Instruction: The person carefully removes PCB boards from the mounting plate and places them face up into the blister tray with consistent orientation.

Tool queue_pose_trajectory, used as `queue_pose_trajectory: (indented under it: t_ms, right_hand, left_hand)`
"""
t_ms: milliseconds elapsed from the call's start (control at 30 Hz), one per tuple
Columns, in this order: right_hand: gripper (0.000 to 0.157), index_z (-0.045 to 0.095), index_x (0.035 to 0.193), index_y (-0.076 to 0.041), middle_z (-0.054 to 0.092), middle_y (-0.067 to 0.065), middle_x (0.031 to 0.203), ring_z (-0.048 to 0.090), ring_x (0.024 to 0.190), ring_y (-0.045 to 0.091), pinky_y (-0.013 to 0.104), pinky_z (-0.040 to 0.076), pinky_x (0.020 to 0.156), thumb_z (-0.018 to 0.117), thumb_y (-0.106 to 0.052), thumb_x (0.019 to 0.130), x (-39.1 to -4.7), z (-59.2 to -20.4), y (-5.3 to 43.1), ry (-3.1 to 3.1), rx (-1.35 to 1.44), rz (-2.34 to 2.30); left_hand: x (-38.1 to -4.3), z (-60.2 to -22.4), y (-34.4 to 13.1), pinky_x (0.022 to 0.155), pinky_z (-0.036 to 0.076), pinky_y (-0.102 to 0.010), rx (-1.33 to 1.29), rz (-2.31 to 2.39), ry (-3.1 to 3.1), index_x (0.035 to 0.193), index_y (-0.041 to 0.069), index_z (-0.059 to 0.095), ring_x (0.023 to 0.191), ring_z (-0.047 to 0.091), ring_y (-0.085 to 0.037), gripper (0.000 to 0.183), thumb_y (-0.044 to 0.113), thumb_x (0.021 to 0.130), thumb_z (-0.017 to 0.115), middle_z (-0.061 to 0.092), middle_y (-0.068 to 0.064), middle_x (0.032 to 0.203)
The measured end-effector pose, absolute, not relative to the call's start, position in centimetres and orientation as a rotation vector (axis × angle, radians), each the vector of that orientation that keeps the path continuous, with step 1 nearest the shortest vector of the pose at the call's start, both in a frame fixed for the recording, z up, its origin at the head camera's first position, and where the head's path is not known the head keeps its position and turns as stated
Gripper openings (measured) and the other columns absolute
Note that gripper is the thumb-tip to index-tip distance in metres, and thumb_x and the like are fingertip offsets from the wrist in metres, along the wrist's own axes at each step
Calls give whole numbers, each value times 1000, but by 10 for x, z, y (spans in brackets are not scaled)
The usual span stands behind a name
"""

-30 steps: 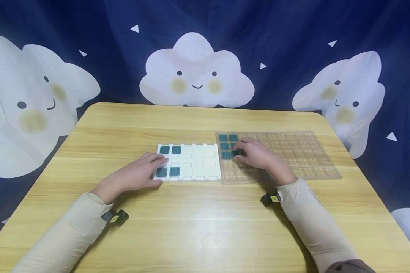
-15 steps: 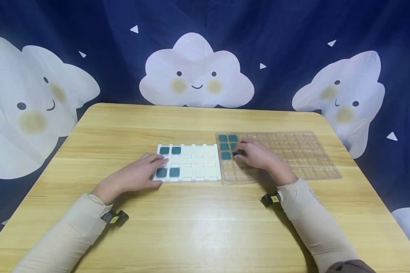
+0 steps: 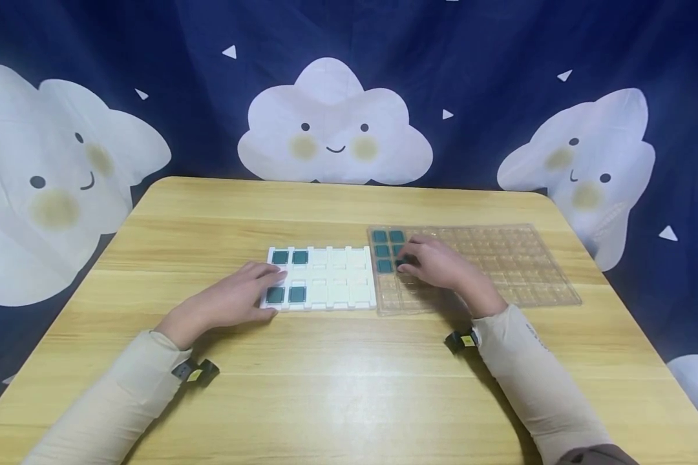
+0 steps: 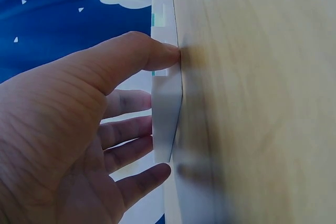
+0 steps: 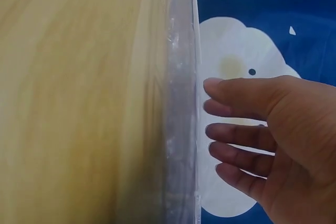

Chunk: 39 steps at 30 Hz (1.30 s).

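My left hand rests at the left end of a white tray, its fingers fairly straight. In the left wrist view the thumb presses the tray's front side. Dark green square chips sit in the tray's two left columns, two at the back and two at the front. My right hand is over the left part of a clear plastic tray, thumb and forefinger at a green chip, pinching it. The fingers partly hide this chip. More green chips fill nearby pockets.
Both trays lie side by side on a wooden table. A dark blue cloth with smiling white clouds hangs behind its far edge. Small black devices are strapped at both wrists, just above the tabletop.
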State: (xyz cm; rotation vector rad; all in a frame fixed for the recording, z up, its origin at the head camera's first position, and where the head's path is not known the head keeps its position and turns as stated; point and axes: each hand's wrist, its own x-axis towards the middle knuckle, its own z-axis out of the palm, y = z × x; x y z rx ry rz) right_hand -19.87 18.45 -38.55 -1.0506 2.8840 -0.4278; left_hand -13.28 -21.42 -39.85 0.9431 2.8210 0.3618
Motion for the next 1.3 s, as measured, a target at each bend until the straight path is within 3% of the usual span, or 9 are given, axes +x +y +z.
queue_pose_trajectory:
  t_ms: [233, 467, 667, 900, 1067, 1300]
  right_hand:
    - [32, 67, 116, -4, 62, 12, 107, 59, 99, 29, 46, 50, 90, 70, -25, 92, -195, -382, 181, 2900, -1081, -406]
    - [41, 64, 123, -5, 61, 16, 120, 55, 117, 38, 52, 43, 103, 69, -31, 92, -189, -377, 172, 2929, -1112, -368]
    - [42, 64, 124, -6, 62, 11, 114, 61, 104, 30, 47, 50, 93, 69, -32, 92, -186, -375, 163, 2947, -1201, -339]
    - [45, 63, 125, -5, 61, 12, 118, 57, 111, 32, 51, 37, 108, 68, -34, 92, -186, -374, 144, 2899, -1294, -297]
    - [43, 62, 124, -8, 61, 8, 116, 56, 108, 29, 47, 41, 103, 67, -36, 92, -185, -372, 130, 2864, -1377, -303]
    - [45, 61, 125, -6, 61, 7, 117, 54, 111, 27, 44, 37, 109, 62, -38, 93, -186, -371, 110, 2809, -1501, -278]
  left_hand:
    - [-133, -399, -215, 112, 32, -51, 950, 363, 2816, 146, 1, 43, 134, 37, -37, 75, 37, 87, 72, 43, -21, 145]
    - [-132, -397, -214, 112, 32, -51, 962, 359, 2827, 145, 0, 45, 134, 38, -37, 75, 37, 85, 73, 44, -22, 144]
    - [-132, -396, -213, 112, 32, -51, 956, 363, 2823, 144, -1, 45, 134, 37, -37, 75, 36, 85, 73, 44, -22, 144]
    - [-131, -395, -213, 112, 31, -51, 943, 362, 2816, 145, -1, 44, 134, 37, -37, 75, 36, 85, 73, 43, -22, 144]
    - [-131, -394, -212, 112, 31, -51, 945, 354, 2816, 144, -1, 44, 134, 37, -38, 75, 35, 85, 73, 43, -22, 144]
    - [-131, -393, -213, 112, 31, -51, 950, 362, 2816, 144, -2, 45, 134, 37, -37, 75, 35, 85, 73, 44, -22, 144]
